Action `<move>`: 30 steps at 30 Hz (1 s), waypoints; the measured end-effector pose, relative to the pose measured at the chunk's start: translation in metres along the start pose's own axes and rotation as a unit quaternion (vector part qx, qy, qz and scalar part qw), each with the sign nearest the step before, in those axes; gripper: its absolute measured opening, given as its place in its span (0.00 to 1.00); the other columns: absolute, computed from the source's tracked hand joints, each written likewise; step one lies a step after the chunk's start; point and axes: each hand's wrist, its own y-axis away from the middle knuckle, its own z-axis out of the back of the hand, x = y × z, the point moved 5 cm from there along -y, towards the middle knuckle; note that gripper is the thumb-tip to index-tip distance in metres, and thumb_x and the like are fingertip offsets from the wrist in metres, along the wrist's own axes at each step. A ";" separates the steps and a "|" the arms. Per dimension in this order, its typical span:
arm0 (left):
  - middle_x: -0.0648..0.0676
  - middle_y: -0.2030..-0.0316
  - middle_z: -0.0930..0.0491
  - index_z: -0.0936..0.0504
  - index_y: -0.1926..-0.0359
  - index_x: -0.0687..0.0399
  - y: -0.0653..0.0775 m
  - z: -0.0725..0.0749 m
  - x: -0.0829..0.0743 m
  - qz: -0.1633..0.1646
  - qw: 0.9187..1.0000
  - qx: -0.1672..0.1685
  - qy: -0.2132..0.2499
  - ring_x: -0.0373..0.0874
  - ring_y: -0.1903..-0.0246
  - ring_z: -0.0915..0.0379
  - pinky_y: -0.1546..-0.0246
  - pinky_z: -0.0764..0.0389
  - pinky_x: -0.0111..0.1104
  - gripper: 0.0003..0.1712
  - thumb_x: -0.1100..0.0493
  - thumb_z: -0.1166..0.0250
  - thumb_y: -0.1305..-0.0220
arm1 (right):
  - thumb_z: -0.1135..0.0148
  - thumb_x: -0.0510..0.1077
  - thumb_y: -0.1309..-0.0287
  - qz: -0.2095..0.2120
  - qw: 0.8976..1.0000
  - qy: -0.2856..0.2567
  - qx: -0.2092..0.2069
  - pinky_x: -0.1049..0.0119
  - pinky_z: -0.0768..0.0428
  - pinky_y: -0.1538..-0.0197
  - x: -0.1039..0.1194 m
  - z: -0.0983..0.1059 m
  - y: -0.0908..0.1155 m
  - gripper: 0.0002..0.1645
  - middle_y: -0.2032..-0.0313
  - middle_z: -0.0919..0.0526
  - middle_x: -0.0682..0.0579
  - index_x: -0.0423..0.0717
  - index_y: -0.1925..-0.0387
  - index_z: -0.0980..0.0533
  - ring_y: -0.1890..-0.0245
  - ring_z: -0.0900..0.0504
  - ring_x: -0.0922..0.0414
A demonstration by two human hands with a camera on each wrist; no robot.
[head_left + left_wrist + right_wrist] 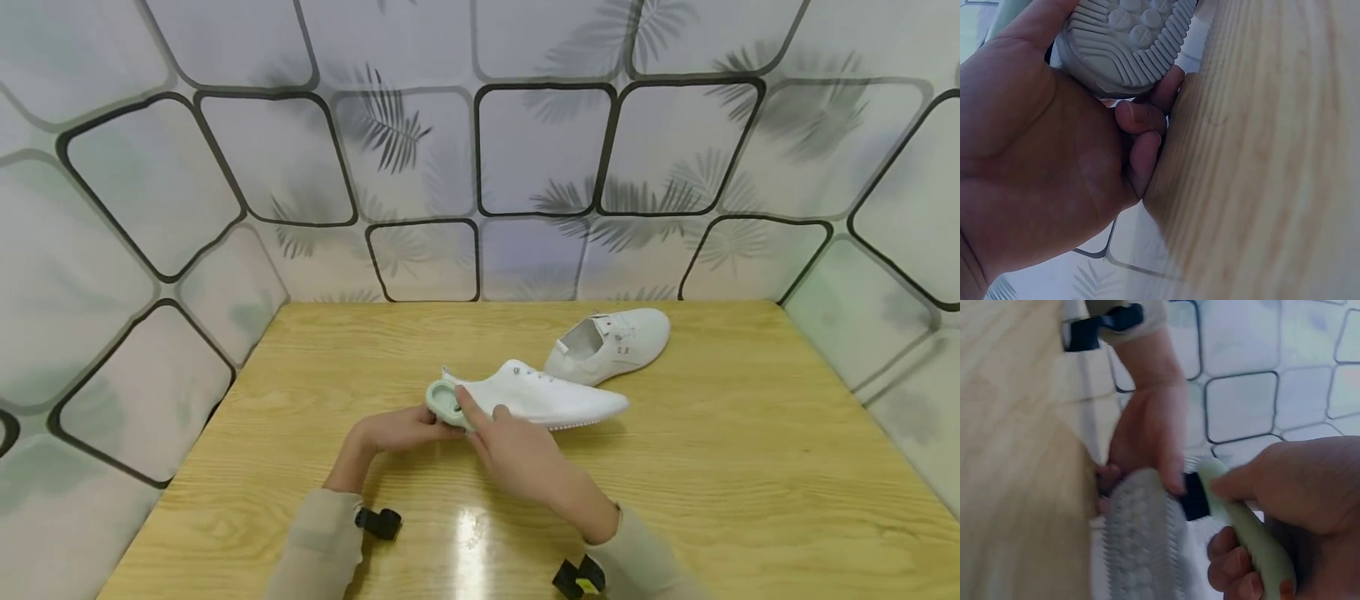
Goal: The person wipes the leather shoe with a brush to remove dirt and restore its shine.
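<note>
A white lace-up shoe (555, 400) is tilted on its side over the table, its toe pointing right in the head view. My left hand (397, 429) holds it at the heel, fingers curled under; the ridged grey sole (1125, 47) shows in the left wrist view. My right hand (525, 458) grips a pale green brush (1265, 553), forefinger stretched along its rounded, hollowed head. The brush's dark bristle block (1195, 497) lies against the shoe's side near the heel, close to my left thumb.
Another white shoe (633, 342) sits just behind on the wooden table (712, 467), its opening facing left. Patterned panels (543, 150) rise along the table's back and both sides. Dark wrist cameras (378, 522) are strapped at the sleeves.
</note>
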 end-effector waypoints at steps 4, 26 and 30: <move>0.59 0.30 0.47 0.57 0.24 0.57 -0.004 -0.001 0.001 0.012 1.000 -0.007 0.000 0.49 0.31 0.47 0.32 0.42 0.46 0.45 0.42 0.43 0.27 | 0.48 0.48 0.27 -0.036 0.999 -0.001 0.015 0.63 0.36 0.81 -0.016 0.013 0.008 0.33 0.77 0.32 0.50 0.58 0.24 0.41 0.83 0.37 0.57; 0.62 0.25 0.51 0.59 0.23 0.59 -0.001 0.001 0.004 0.013 1.000 -0.021 0.010 0.52 0.27 0.53 0.29 0.46 0.48 0.48 0.43 0.43 0.27 | 0.52 0.51 0.24 0.002 1.000 -0.021 -0.018 0.65 0.34 0.81 -0.013 0.001 -0.002 0.33 0.74 0.29 0.48 0.52 0.23 0.45 0.83 0.35 0.58; 0.58 0.26 0.47 0.51 0.23 0.56 -0.001 -0.001 0.003 0.003 1.000 -0.006 0.010 0.51 0.28 0.49 0.30 0.43 0.47 0.42 0.44 0.44 0.26 | 0.50 0.51 0.25 0.035 0.999 -0.031 0.007 0.66 0.35 0.81 -0.012 0.005 0.002 0.33 0.75 0.30 0.51 0.57 0.23 0.44 0.83 0.36 0.60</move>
